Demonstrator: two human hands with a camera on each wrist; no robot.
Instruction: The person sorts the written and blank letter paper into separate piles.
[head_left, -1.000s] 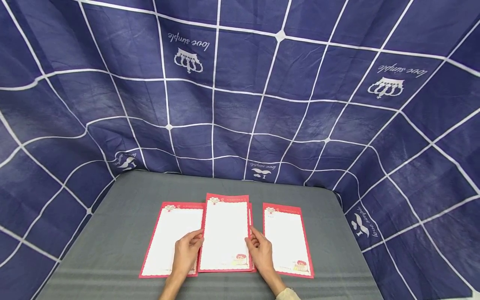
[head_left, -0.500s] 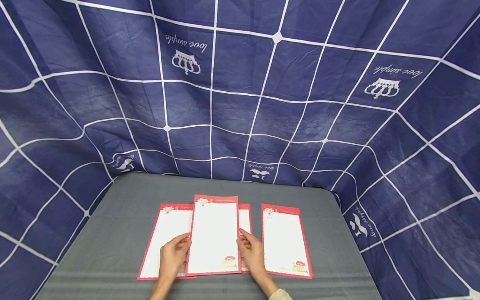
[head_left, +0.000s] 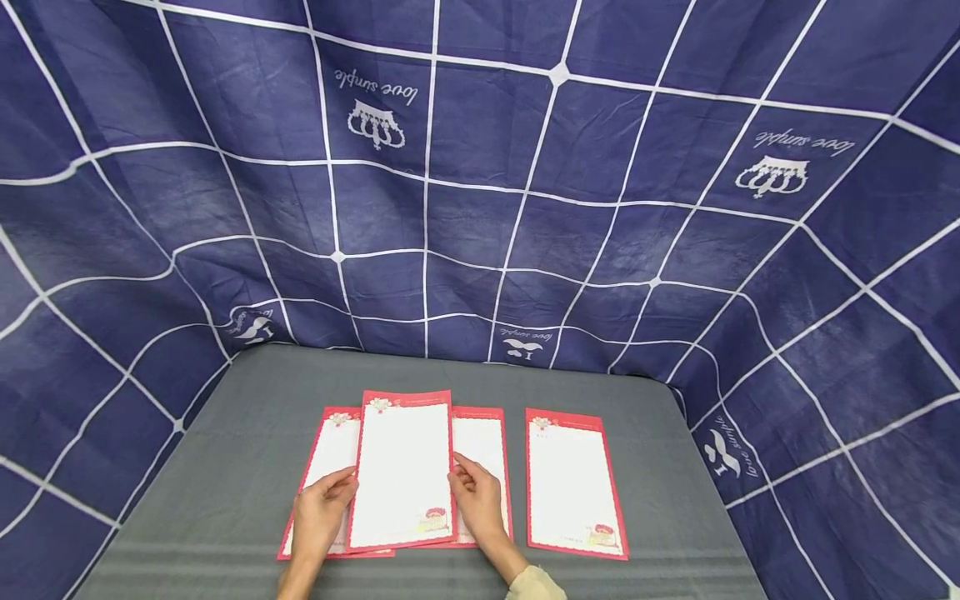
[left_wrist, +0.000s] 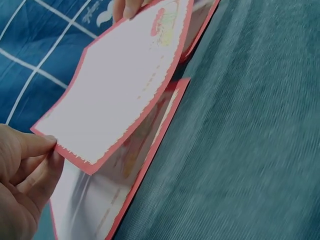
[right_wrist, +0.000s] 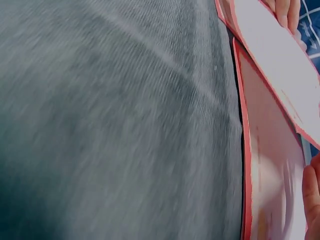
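Between both hands a red-bordered sheet of paper (head_left: 403,471), white inside with a small printed picture at its lower right, is held raised and slightly bowed. My left hand (head_left: 317,515) pinches its left edge between thumb and fingers; in the left wrist view that left hand (left_wrist: 25,175) grips near a corner. The right edge is pinched by my right hand (head_left: 480,500). Beneath it lie two similar sheets, a left sheet (head_left: 330,446) and a middle sheet (head_left: 483,446), both partly covered.
Apart from these, a right-hand sheet (head_left: 572,483) of the same design lies flat on the grey cloth-covered table (head_left: 675,517). A dark blue curtain (head_left: 480,217) with white grid lines surrounds the table's back and sides.
Both hands have carried the held sheet leftward, from over the middle sheet to over the left one. More of the middle sheet now shows. The right-hand sheet stays in place.
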